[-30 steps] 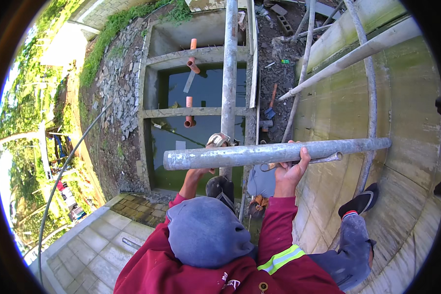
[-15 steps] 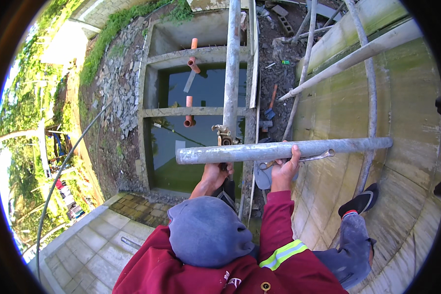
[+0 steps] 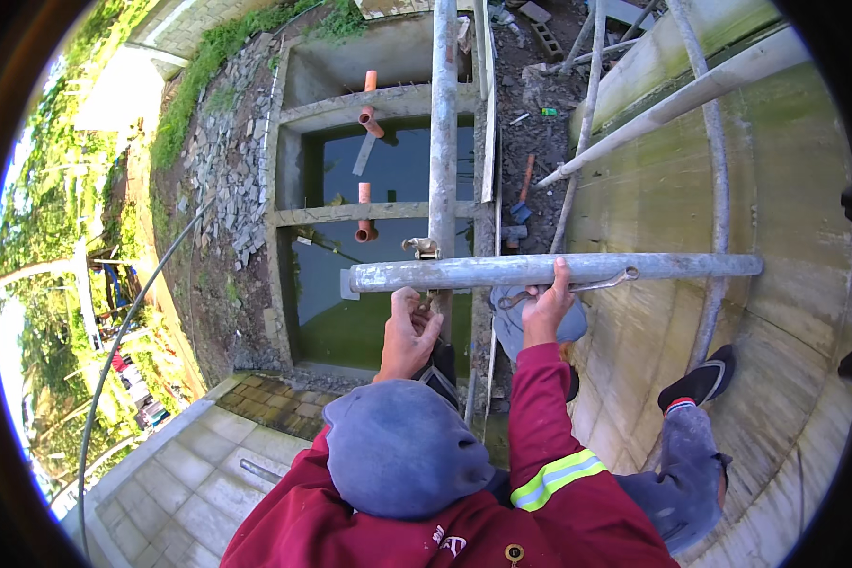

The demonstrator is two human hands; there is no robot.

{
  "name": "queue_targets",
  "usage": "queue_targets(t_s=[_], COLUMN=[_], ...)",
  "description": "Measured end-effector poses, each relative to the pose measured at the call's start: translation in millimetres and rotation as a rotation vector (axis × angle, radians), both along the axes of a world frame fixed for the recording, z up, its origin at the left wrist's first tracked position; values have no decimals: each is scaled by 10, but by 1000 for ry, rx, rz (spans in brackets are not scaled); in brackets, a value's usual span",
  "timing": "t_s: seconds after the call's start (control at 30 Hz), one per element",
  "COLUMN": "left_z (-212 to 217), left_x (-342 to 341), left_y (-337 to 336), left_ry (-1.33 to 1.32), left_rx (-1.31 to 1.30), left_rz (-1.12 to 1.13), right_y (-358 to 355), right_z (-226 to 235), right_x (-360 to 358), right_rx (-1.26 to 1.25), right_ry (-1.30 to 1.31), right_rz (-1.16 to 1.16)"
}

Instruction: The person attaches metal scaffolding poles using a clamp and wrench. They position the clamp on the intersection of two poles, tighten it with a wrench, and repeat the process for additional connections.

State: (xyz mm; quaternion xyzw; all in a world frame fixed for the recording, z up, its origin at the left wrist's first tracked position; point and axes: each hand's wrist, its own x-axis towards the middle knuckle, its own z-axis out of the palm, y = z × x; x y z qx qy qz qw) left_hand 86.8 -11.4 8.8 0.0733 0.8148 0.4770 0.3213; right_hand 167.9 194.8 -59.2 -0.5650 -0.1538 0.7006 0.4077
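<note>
A grey metal scaffold pipe (image 3: pixel 653 265) lies crosswise in front of me, over a long upright-looking scaffold pipe (image 3: pixel 443 123). A scaffold clamp (image 3: pixel 422 248) shows at their crossing, partly hidden behind the crosswise pipe. My left hand (image 3: pixel 409 341) is just below that crossing, its fingers curled together at a small part I cannot make out. My right hand (image 3: pixel 547 308) is closed around a double-ended wrench (image 3: pixel 601 282), with one finger reaching up against the crosswise pipe. One wrench end sticks out to the right; the other shows left of the hand.
Below lies a concrete tank (image 3: pixel 279 170) with greenish water and orange pipe fittings (image 3: pixel 364 204). More scaffold poles (image 3: pixel 715 161) stand at the right against a stained wall (image 3: pixel 786 218). A dark cable (image 3: pixel 123 327) runs down the left. A blue-grey rounded shape (image 3: pixel 570 327) is partly hidden behind my right hand.
The crosswise pipe sits a little higher and slightly more to the right. My left hand has come out from behind it, showing more fingers. My right hand has risen slightly with the wrench.
</note>
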Motion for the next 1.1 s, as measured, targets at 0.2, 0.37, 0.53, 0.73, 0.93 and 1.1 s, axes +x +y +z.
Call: queue_targets(t_s=[0.2, 0.37, 0.53, 0.73, 0.93, 1.1], left_z=[-68, 257, 165, 89, -7, -193], left_x=[-350, -818, -1132, -994, -815, -660], left_y=[46, 180, -5, -65, -137, -323], left_ry=[812, 686, 735, 893, 936, 1064], left_rx=[-131, -154, -86, -54, 29, 86], left_rz=[-212, -660, -952, -1004, -995, -943], right_y=[39, 36, 24, 19, 36, 33], right_z=[-56, -22, -83, -13, 15, -12], right_x=[42, 4, 40, -9, 10, 7], right_rx=[6, -14, 14, 13, 5, 2], right_ry=[13, 7, 16, 7, 4, 20], right_rz=[16, 23, 19, 26, 14, 3])
